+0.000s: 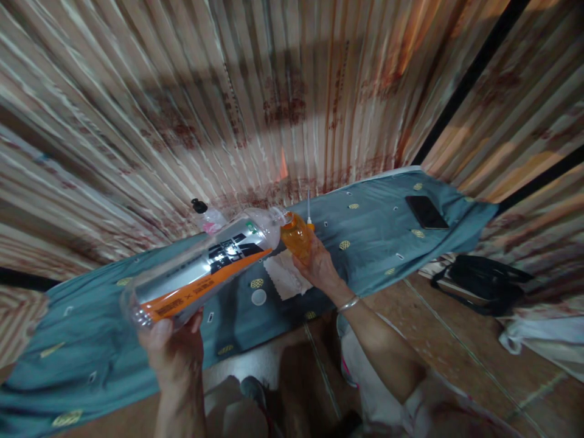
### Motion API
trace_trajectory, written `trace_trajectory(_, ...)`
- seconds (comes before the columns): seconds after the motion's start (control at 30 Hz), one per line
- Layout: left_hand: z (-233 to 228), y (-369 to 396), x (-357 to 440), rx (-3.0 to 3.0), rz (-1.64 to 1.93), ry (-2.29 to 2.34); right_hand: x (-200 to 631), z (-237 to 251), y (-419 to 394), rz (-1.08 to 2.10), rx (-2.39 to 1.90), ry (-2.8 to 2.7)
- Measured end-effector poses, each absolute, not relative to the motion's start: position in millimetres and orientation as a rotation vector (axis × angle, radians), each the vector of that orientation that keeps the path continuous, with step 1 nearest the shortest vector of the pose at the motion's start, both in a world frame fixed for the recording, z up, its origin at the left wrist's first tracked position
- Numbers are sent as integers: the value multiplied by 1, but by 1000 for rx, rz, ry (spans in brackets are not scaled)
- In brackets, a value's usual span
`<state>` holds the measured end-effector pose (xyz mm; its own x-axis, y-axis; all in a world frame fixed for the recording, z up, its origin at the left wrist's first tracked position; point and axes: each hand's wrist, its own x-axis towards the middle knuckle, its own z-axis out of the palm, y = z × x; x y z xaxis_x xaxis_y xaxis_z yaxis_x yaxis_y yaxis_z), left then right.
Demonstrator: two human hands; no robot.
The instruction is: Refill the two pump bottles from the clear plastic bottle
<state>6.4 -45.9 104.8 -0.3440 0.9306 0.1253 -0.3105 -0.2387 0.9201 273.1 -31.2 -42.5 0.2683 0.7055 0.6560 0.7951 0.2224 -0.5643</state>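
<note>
my left hand (176, 350) under base of big bottle (205, 267), lying tilted over the desk (91, 359) | bottle mouth touching small bottle (296, 236) in my right hand (319, 267) | cloth (286, 275) on desk below them | phone (426, 212) far right on desk | bag (483, 283) on floor, right of desk

Bare blue cloth (378, 231) between orange bottle (296, 238) and phone (426, 212)

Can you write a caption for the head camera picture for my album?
Left hand tips a big clear bottle mouth-to-mouth against a small orange bottle held by the right hand, over a blue cloth.
</note>
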Motion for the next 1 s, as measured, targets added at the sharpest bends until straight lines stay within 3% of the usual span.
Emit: trace_trajectory(1.0, 108, -48, 8, 865, 1734, 1084, 273, -40, -32, -197, -1553, -1502)
